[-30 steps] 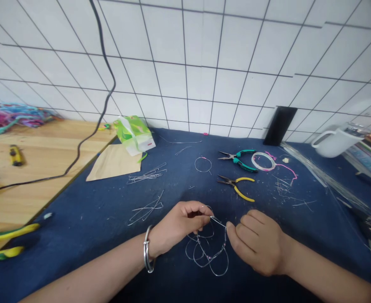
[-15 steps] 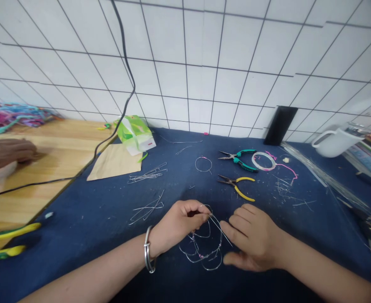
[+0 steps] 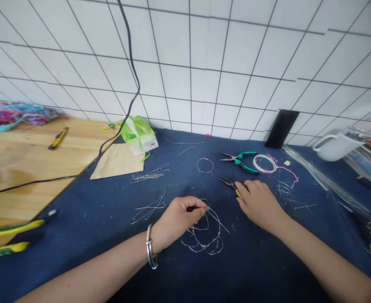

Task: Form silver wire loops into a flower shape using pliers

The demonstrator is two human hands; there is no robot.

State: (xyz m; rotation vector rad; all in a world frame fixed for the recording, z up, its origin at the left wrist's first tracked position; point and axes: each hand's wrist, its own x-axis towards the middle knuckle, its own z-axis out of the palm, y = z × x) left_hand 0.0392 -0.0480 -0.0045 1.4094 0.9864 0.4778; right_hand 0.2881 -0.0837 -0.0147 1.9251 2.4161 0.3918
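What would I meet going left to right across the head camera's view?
Yellow-green handles, yellow cutter, brown paper, bracelet, left hand, right hand, white mug; overlapping things are left out.

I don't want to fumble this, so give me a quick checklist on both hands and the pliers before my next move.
1. Left hand pinching the beaded wire piece: ok, held between thumb and fingers.
2. Right hand at the yellow-handled pliers: ok, fingers over the handles.
3. Firm grip on those handles: cannot tell, the fingers hide most of them.
4. Teal-handled pliers apart from both hands: ok, they lie farther back.
5. Straight wire end tucked in: not ok, it sticks out past the loop.
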